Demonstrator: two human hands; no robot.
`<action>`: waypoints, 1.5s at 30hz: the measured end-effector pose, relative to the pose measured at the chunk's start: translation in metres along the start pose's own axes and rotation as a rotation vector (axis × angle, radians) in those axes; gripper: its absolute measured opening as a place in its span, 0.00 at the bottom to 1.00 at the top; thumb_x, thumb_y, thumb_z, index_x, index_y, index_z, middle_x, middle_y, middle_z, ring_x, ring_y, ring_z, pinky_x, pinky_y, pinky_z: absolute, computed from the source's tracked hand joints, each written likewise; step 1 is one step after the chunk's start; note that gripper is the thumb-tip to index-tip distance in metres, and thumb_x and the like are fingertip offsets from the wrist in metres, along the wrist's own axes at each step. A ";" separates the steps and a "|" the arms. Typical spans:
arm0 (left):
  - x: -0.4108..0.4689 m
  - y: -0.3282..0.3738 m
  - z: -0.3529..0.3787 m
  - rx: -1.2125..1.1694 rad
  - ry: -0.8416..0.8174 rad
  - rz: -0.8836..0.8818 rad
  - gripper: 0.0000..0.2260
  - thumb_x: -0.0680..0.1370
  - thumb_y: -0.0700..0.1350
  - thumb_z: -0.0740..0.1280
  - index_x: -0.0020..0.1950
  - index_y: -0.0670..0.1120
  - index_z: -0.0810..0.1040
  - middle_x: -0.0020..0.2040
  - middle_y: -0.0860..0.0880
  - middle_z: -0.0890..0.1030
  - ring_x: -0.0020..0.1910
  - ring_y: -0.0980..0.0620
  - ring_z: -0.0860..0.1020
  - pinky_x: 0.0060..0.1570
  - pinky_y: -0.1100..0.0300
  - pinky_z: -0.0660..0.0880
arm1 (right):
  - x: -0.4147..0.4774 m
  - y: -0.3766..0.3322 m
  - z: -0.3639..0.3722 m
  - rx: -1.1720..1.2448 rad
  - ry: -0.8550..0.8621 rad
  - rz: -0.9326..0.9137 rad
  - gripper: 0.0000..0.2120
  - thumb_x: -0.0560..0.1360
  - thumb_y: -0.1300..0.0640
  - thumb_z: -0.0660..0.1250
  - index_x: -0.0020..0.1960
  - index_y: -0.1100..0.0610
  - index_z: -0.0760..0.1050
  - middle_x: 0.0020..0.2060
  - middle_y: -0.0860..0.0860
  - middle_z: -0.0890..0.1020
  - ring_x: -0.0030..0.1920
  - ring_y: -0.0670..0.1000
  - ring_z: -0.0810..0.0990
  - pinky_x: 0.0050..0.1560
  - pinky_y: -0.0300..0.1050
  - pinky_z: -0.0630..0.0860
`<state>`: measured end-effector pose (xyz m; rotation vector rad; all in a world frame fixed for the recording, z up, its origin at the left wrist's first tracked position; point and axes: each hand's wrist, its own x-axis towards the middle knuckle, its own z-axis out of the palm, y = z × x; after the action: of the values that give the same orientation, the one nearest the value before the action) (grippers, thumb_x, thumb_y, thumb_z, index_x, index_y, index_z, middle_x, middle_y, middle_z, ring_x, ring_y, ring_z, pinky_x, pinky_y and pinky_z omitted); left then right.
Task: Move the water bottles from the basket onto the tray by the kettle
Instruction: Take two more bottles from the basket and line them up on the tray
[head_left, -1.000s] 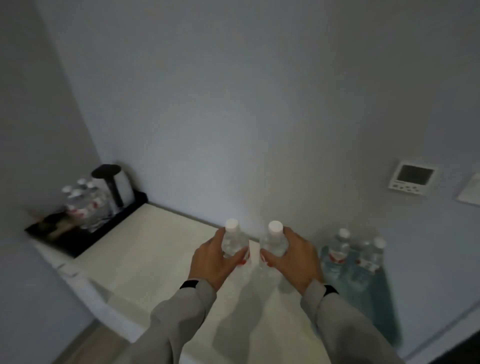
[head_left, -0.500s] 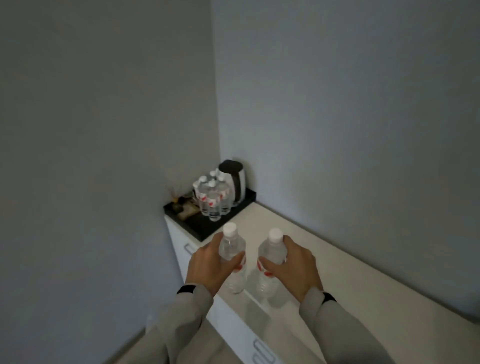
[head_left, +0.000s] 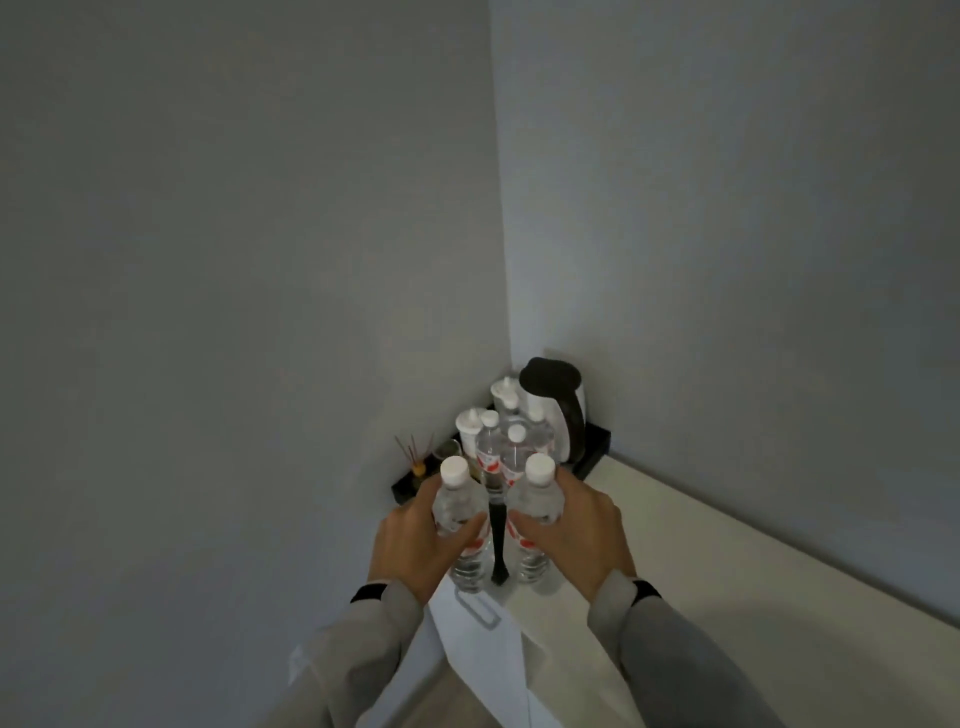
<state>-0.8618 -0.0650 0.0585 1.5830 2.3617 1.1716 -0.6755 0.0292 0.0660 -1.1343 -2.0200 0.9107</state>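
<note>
My left hand (head_left: 415, 540) grips a clear water bottle (head_left: 457, 504) with a white cap and red label. My right hand (head_left: 582, 530) grips a second, matching water bottle (head_left: 535, 499). Both bottles are upright, side by side, held just in front of the black tray (head_left: 597, 447) in the corner. On the tray stand several more water bottles (head_left: 501, 452) and a white kettle (head_left: 558, 410) with a black lid and handle. The basket is out of view.
The tray sits at the left end of a pale counter (head_left: 727, 582) against two grey walls. A small reed diffuser (head_left: 415, 457) stands at the tray's left end. A drawer handle (head_left: 478, 610) shows below the counter edge.
The view has swung left from the basket toward the corner. Both hands have carried their bottles along the counter until they are right in front of the tray.
</note>
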 end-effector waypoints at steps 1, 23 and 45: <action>0.017 -0.008 0.000 -0.013 -0.006 0.009 0.30 0.69 0.64 0.71 0.67 0.53 0.71 0.55 0.49 0.84 0.52 0.46 0.82 0.50 0.49 0.80 | 0.014 -0.002 0.007 0.000 0.008 0.000 0.22 0.67 0.42 0.76 0.58 0.46 0.76 0.52 0.46 0.85 0.53 0.49 0.82 0.53 0.45 0.80; 0.221 -0.136 0.068 -0.296 -0.462 0.211 0.24 0.69 0.59 0.74 0.62 0.57 0.73 0.55 0.52 0.84 0.53 0.50 0.82 0.52 0.55 0.80 | 0.128 -0.008 0.133 -0.178 0.371 0.379 0.25 0.65 0.37 0.74 0.57 0.46 0.75 0.52 0.49 0.85 0.53 0.54 0.83 0.48 0.43 0.76; 0.220 -0.173 0.117 -0.319 -0.531 0.251 0.22 0.68 0.58 0.75 0.58 0.51 0.77 0.54 0.47 0.84 0.52 0.47 0.81 0.48 0.55 0.79 | 0.131 0.036 0.188 -0.239 0.451 0.506 0.24 0.70 0.44 0.75 0.61 0.52 0.74 0.53 0.54 0.83 0.53 0.59 0.81 0.49 0.53 0.78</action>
<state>-1.0452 0.1477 -0.0561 1.8226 1.6029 0.9451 -0.8634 0.1108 -0.0423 -1.8500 -1.5208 0.5708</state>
